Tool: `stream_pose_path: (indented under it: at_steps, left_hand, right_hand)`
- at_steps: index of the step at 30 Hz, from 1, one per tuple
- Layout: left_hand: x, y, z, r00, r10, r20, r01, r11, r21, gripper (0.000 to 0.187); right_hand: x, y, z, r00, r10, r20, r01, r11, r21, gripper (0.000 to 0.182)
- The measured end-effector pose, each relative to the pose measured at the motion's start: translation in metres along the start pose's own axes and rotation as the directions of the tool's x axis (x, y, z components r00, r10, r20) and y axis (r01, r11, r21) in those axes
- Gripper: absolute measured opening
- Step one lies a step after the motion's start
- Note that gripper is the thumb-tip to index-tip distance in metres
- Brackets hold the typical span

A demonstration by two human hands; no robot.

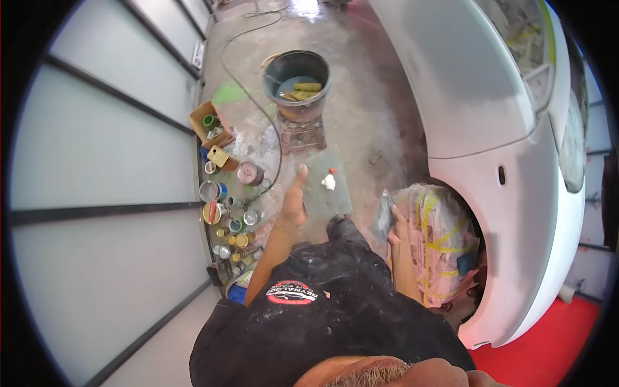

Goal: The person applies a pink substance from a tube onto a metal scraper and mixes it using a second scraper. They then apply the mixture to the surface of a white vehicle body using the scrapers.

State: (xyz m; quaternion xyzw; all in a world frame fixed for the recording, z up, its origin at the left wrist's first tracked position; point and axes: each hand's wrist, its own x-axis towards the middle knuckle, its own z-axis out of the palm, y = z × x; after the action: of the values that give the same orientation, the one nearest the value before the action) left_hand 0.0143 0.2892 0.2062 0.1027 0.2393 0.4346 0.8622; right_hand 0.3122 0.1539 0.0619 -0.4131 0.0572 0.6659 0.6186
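My left hand grips the left edge of a flat greenish mixing board, thumb up along its side. On the board sits a dollop of white putty, with a small red dab just above it. To the right, the fingers of my right hand are closed around a grey, pointed, flat piece that looks like a putty spreader. It points upward, apart from the board and close to the wrapped wheel.
A white car body with grey sanded patches fills the right. Its wheel is wrapped in taped paper. Ahead stands a dark bucket with yellowish pieces inside. Several cans, a cardboard box and a hose line the left wall.
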Motion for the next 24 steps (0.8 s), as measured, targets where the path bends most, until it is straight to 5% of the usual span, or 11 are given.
stream_pose_path:
  at_steps: [3,7,9,12,16,21,24]
  left_hand:
    - [0.050,-0.014,0.039,0.993,0.080,0.084,-0.079,0.997,-0.016,0.057]
    - [0.112,-0.044,0.063,0.835,0.507,-0.216,-0.397,0.825,0.401,0.052]
    - [0.132,-0.054,0.061,0.745,0.642,-0.181,-0.381,0.632,0.674,0.053]
    - [0.160,-0.055,0.076,0.710,0.686,-0.156,-0.357,0.543,0.760,0.058]
    - [0.223,-0.040,0.095,0.691,0.719,0.070,-0.519,0.427,0.741,0.060]
    - [0.301,0.014,0.127,0.697,0.440,0.567,-0.586,-0.106,0.803,0.050]
    - [0.335,0.044,0.155,0.745,0.250,0.618,-0.535,-0.330,0.778,0.054]
  right_hand:
    - [0.043,-0.030,-0.028,0.992,0.104,-0.068,-0.111,0.988,-0.105,0.034]
    - [0.072,-0.092,0.024,0.987,0.058,-0.150,-0.067,0.996,-0.058,0.031]
    - [0.074,-0.125,0.069,0.999,0.013,-0.045,-0.014,0.999,-0.039,0.035]
    - [0.108,-0.153,0.116,0.991,0.018,0.134,-0.005,0.995,-0.097,0.034]
    - [0.153,-0.186,0.195,0.956,0.068,0.284,-0.032,0.991,-0.131,0.033]
    - [0.209,-0.223,0.249,0.967,0.095,0.237,-0.076,0.993,-0.087,0.032]
    - [0.236,-0.254,0.272,0.969,0.010,0.247,0.029,0.988,-0.152,0.033]
